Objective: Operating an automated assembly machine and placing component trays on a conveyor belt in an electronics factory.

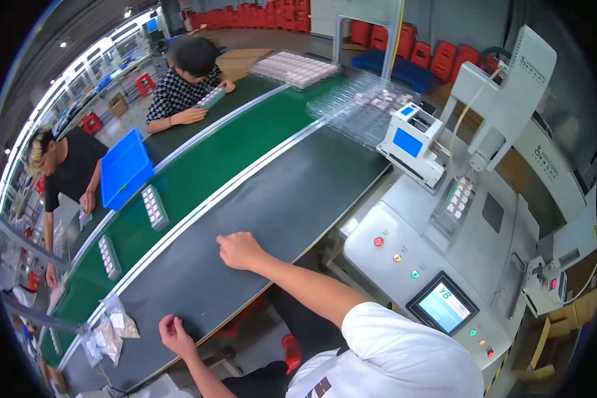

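My right hand (240, 251) hovers over or rests on the dark grey worktop (272, 192); its fingers are curled, the index finger a little out, and nothing shows in them. Lower left, at the worktop's near edge, my left hand (178, 335) has its fingers bent in toward the palm, with no object visible. Nearest to that hand are clear plastic bags (111, 331) of small pale parts. Beyond the worktop runs a green conveyor belt (199, 172). It carries a narrow tray of white pieces (154, 207) and a second such tray (109, 257).
At right stands a grey machine with a touch screen (443, 303) and a tray of white pieces (456, 202) on it. Clear plastic trays (365, 109) are stacked far right. Across the belt, one person (186, 83) holds a tray; another person (69, 159) works near a blue bin (126, 169).
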`<state>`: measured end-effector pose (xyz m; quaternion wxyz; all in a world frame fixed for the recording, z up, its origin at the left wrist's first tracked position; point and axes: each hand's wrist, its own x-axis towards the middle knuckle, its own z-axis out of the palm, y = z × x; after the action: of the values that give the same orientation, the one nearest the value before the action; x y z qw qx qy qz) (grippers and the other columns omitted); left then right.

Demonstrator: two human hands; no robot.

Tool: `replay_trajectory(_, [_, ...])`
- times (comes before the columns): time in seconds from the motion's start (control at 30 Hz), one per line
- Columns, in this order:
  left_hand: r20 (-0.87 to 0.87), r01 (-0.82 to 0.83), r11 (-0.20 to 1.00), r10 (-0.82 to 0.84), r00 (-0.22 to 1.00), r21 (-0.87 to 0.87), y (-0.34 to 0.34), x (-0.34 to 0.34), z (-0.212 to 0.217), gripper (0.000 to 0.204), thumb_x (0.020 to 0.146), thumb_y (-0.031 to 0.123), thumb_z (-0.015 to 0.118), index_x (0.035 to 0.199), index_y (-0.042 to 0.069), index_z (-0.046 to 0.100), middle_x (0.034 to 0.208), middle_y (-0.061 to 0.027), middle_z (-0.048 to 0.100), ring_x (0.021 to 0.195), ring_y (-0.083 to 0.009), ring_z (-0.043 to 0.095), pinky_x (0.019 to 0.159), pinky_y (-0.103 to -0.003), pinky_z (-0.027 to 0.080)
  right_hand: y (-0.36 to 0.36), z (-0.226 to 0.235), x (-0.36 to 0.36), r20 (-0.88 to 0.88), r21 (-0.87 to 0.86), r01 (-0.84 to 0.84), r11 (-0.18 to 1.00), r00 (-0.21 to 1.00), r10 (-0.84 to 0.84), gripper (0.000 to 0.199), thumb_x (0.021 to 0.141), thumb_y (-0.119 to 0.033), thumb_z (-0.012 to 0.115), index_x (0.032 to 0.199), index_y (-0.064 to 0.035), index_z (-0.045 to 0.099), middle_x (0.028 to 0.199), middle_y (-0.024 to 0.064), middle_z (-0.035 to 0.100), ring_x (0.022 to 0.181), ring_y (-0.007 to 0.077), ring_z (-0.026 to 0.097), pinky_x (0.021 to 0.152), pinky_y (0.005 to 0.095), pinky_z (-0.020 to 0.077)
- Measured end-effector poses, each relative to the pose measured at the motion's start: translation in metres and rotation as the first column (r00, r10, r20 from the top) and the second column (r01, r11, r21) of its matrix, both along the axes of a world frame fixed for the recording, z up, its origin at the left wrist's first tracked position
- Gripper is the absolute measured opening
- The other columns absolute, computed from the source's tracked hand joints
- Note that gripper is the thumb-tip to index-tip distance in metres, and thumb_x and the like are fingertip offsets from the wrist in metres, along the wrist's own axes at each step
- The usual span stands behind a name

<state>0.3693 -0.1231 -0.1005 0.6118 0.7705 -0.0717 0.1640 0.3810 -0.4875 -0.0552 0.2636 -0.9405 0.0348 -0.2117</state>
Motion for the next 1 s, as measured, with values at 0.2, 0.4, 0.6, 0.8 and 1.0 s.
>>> replay_trajectory(0.2, [0.095, 0.001, 0.994, -0.011, 0.995, 0.112, -0.009, -0.007, 0.009, 0.01, 0.099, 0.0, 0.066, 0.109, -0.002, 0.066, 0.101, -0.0038, 0.066, 0.086, -0.0121, 0.061, 0.075, -0.025, 0.052, 0.005, 0.008, -0.004, 0.0, 0.016, -0.021, 1.0, 1.0, 0.021, 0.021, 0.092, -0.02, 0.062, 0.104, -0.0039, 0.065, 0.083, 0.0153, 0.073, 0.082, 0.04, 0.072, 0.074, 0.0536, 0.057])
replay_trajectory(0.4, [0.155, -0.062, 0.952, 0.015, 0.988, 0.3, -0.021, -0.015, 0.024, 0.008, 0.095, -0.001, 0.066, 0.103, -0.002, 0.066, 0.102, -0.0065, 0.065, 0.08, -0.0137, 0.059, 0.069, -0.026, 0.049, 0.003, 0.01, -0.005, -0.04, 0.027, -0.04, 0.999, 0.998, 0.042, 0.022, 0.093, -0.02, 0.062, 0.106, -0.0037, 0.066, 0.084, 0.0161, 0.074, 0.084, 0.0396, 0.073, 0.075, 0.053, 0.057])
replay_trajectory(0.6, [0.193, -0.046, 0.947, -0.018, 0.981, 0.318, -0.025, -0.019, 0.028, 0.008, 0.094, -0.001, 0.066, 0.102, -0.002, 0.066, 0.101, -0.0073, 0.065, 0.078, -0.014, 0.058, 0.066, -0.026, 0.049, 0.004, 0.01, -0.004, -0.046, 0.029, -0.039, 0.999, 0.998, 0.041, 0.024, 0.093, -0.02, 0.062, 0.109, -0.0034, 0.066, 0.085, 0.0164, 0.074, 0.085, 0.0398, 0.073, 0.077, 0.0532, 0.0567])
replay_trajectory(0.8, [0.203, -0.059, 0.942, -0.01, 0.979, 0.33, -0.028, -0.021, 0.035, 0.007, 0.094, -0.001, 0.066, 0.1, -0.003, 0.066, 0.102, -0.0079, 0.065, 0.077, -0.0141, 0.058, 0.066, -0.027, 0.048, 0.004, 0.012, -0.003, -0.034, 0.02, -0.037, 0.999, 0.999, 0.038, 0.025, 0.093, -0.02, 0.062, 0.11, -0.003, 0.066, 0.084, 0.016, 0.075, 0.084, 0.0397, 0.073, 0.076, 0.0526, 0.0569])
replay_trajectory(1.0, [0.149, -0.054, 0.945, 0.006, 0.989, 0.323, -0.031, -0.022, 0.037, 0.008, 0.094, -0.001, 0.067, 0.102, -0.001, 0.066, 0.099, -0.007, 0.064, 0.082, -0.0146, 0.059, 0.073, -0.027, 0.051, 0.002, 0.012, -0.003, -0.046, 0.011, -0.041, 0.999, 0.998, 0.041, 0.026, 0.093, -0.02, 0.062, 0.111, -0.0022, 0.066, 0.083, 0.0166, 0.074, 0.082, 0.0402, 0.073, 0.074, 0.0525, 0.057])
